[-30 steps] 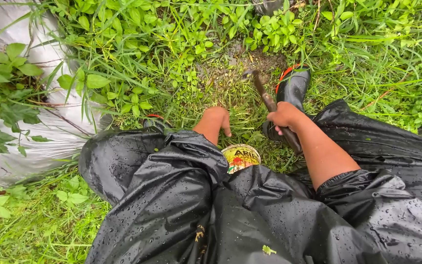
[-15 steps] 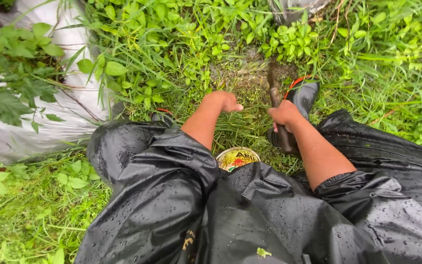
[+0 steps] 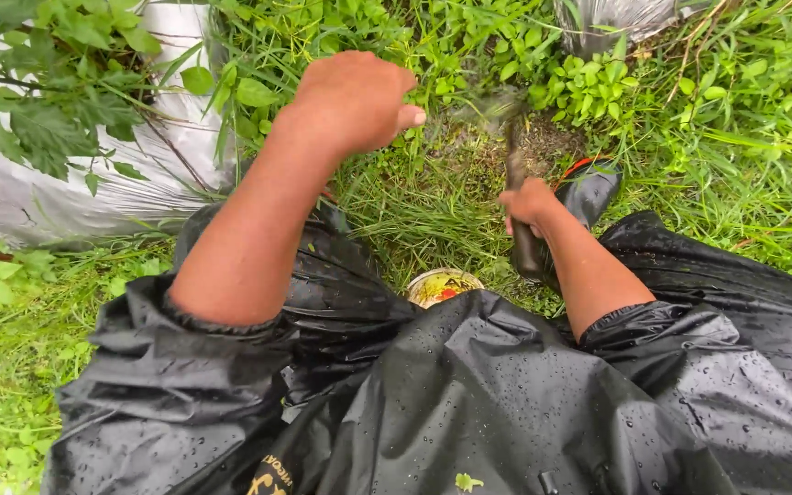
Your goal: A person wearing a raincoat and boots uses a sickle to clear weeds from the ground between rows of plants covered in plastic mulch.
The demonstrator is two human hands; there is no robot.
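Observation:
My left hand (image 3: 355, 96) is raised over the grass and weeds, fingers curled into a loose fist with nothing visible in it. My right hand (image 3: 529, 203) grips the dark handle of a digging tool (image 3: 513, 165). The tool's blurred head points at a bare patch of soil (image 3: 543, 142) among the plants. I wear a wet black raincoat (image 3: 469, 403). A black rubber boot (image 3: 588, 188) sits just right of the tool. A small round yellow container (image 3: 442, 286) lies on the grass near my lap.
White plastic sheeting (image 3: 93, 197) covers the ground at the left, with leafy branches (image 3: 38, 92) over it. Another strip of silvery plastic sheeting (image 3: 616, 18) is at the top right. Thick wet grass and weeds (image 3: 744, 137) surround me.
My left hand has lifted up and forward toward the camera. The right hand has stayed on the tool handle, and the tool head has swung toward the soil patch.

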